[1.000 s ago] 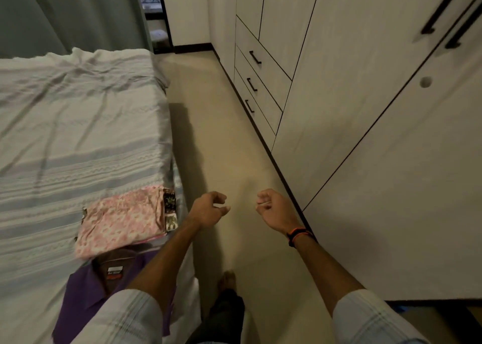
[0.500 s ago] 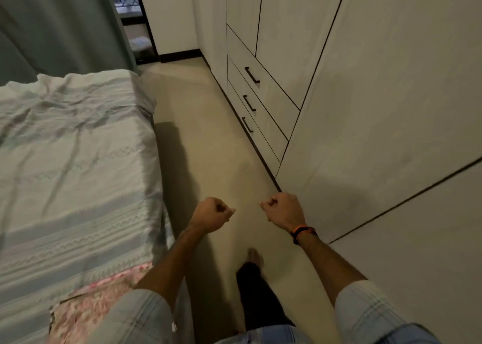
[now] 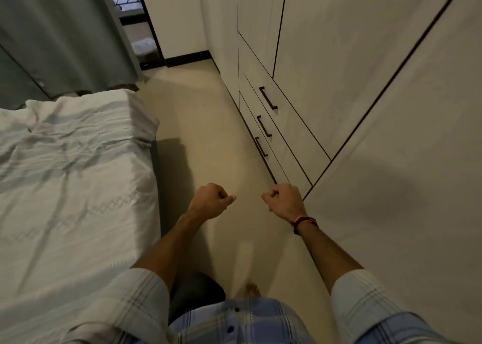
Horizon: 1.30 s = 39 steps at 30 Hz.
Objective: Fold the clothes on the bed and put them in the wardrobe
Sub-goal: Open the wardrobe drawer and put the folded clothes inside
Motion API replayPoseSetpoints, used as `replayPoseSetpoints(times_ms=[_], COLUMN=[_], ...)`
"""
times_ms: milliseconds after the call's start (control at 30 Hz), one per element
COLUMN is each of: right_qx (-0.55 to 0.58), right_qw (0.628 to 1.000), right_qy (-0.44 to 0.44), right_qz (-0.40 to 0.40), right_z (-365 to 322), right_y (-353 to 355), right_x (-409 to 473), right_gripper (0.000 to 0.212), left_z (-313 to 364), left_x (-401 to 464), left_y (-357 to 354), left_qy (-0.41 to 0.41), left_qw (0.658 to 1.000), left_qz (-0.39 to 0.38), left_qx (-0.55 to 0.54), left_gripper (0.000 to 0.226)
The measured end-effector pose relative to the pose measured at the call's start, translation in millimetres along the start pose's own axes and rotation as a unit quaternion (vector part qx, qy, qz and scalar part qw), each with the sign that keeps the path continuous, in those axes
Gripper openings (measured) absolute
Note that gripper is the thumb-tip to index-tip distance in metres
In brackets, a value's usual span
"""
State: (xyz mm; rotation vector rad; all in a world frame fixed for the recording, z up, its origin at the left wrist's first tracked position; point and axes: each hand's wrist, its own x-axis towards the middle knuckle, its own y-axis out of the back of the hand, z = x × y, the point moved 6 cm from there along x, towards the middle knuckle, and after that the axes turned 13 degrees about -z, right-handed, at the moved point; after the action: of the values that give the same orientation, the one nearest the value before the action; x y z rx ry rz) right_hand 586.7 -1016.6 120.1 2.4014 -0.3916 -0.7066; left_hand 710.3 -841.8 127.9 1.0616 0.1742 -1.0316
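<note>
— At six o'clock, nearest the camera, what is seen?
— A blue plaid shirt front (image 3: 234, 322) is seen at the bottom edge, with rolled pale sleeves on both forearms. A dark trouser leg (image 3: 195, 291) and a bare foot (image 3: 252, 290) are shown on the beige floor (image 3: 208, 140) just beyond it.

— How are the hands held?
— Both are raised over the floor, a little apart. The left hand (image 3: 211, 200) is curled into a fist with the thumb laid forward, and nothing is held in it. The right hand (image 3: 284, 200) is balled the same way, equally empty; an orange and black band (image 3: 303, 222) is worn on its wrist.

— Where are the task's things?
— The bed (image 3: 73, 187) is found from seven to ten o'clock, covered by a rumpled white sheet with stitched diamond bands. No clothes are seen on the part in view. The wardrobe (image 3: 391, 108) is spread from one to four o'clock, its pale doors all closed. The right hand is held near its lower edge, apart from it.

— And farther out?
— At about one o'clock three drawers are stacked, each fitted with a dark handle (image 3: 268, 98); all are pushed in. At eleven o'clock a grey-green curtain (image 3: 65, 30) is hung behind the bed's far end. At twelve o'clock a dark-framed doorway (image 3: 138, 30) is set beside a white wall.
</note>
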Motion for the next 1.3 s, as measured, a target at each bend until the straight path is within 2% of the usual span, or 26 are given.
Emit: replayPoseSetpoints(times_ms=[300, 433, 667, 967, 1133, 1200, 1300], right_qx=[-0.003, 0.026, 0.068, 0.104, 0.096, 0.098, 0.103], right_qw=[0.999, 0.996, 0.988, 0.981, 0.98, 0.976, 0.971], right_qy=[-0.043, -0.081, -0.124, -0.149, -0.162, -0.181, -0.213], right_qz=[0.012, 0.034, 0.059, 0.074, 0.067, 0.07, 0.044], right_z=[-28.5, -37.4, -56.4, -40.5, -34.1, -28.6, -24.6], right_y=[34.6, 48.2, 74.8, 107.3, 124.4, 126.6, 125.6], right_x=[152.9, 214.2, 299.1, 392.6, 424.2, 433.1, 449.2], right_gripper=[0.033, 0.033, 0.032, 0.027, 0.009, 0.013, 0.031], left_z=[21.9, 27.7, 58.3, 92.7, 112.1, 121.0, 142.3], left_x=[162.7, 233.7, 330.9, 423.5, 467.7, 482.9, 506.3], left_y=[93.7, 132.4, 194.8, 227.8, 234.7, 234.9, 236.9], left_qy=[-0.043, -0.062, -0.093, -0.099, -0.096, -0.105, -0.137], left_qw=[0.998, 0.993, 0.983, 0.971, 0.964, 0.958, 0.945], left_qz=[-0.04, -0.086, -0.124, -0.166, -0.191, -0.202, -0.21], left_qx=[0.024, 0.052, 0.096, 0.142, 0.156, 0.172, 0.21], left_gripper=[0.033, 0.031, 0.03, 0.026, 0.02, 0.017, 0.016])
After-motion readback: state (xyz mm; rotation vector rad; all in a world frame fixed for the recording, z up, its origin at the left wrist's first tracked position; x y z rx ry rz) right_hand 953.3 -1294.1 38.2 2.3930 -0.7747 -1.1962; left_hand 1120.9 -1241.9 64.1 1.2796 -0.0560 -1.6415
